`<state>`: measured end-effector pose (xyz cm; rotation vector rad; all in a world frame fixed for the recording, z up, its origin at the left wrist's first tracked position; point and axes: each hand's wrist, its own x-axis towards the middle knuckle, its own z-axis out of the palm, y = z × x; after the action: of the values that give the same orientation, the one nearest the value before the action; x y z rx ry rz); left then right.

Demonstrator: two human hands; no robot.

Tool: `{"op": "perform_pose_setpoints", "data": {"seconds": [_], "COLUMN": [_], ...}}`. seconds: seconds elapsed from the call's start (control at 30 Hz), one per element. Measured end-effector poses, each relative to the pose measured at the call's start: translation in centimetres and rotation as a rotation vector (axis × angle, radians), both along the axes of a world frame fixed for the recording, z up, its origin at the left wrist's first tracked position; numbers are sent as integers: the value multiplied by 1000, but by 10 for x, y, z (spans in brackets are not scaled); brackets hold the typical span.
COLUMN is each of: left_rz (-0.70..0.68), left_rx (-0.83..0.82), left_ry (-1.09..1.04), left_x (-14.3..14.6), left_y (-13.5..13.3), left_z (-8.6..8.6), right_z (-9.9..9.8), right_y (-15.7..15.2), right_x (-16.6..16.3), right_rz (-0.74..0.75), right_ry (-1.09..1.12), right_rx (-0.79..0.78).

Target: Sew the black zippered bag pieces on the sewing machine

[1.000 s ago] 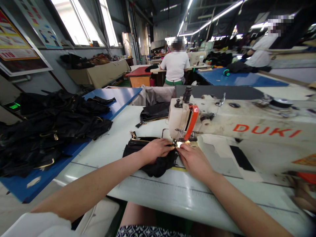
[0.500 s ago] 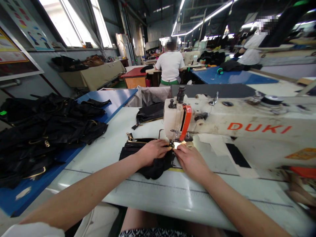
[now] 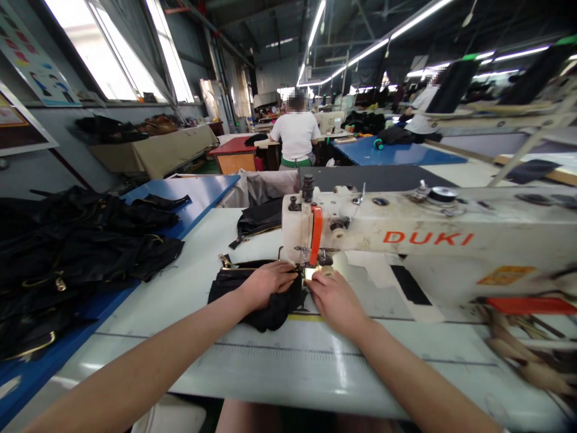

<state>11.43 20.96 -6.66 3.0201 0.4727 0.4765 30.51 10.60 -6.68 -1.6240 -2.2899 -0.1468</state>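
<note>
A black zippered fabric piece, perhaps a pouch, lies bunched at the needle area of a white sewing machine marked DUKI. My left hand rests on it left of the presser foot, its fingers bent and pressed onto the cloth. To the right of the foot, my right hand has thumb and fingers pinched together at the cloth's edge; the fingertips partly hide what they grip. A gold zipper shows at the piece's far left corner. The lamp's glow lights the space between both hands.
Another black zippered piece lies behind the machine head. Many black pieces are heaped on the blue table at left. A black strip lies under the machine arm. A person in white sits farther ahead.
The view has swung to the right, so the machine and cloth appear farther left. Both hands stay by the presser foot, with little visible movement against the cloth.
</note>
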Motion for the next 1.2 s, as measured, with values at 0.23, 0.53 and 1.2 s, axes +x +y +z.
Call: {"op": "perform_pose_setpoints", "data": {"seconds": [0.23,0.53,1.2], "left_rz": [18,27,368], "left_rx": [-36,-59,-236], "left_ry": [-59,-55,-221], "left_x": [4,5,-67], "left_y": [4,6,-85], "left_z": [-2,-2,30], "right_z": [0,-5,-1], "right_y": [-3,-2,-28], "right_x": [1,3,-46], "right_rz": [-12,-10,106], "right_ry": [62,82,447], "right_rx": [29,26,7]}}
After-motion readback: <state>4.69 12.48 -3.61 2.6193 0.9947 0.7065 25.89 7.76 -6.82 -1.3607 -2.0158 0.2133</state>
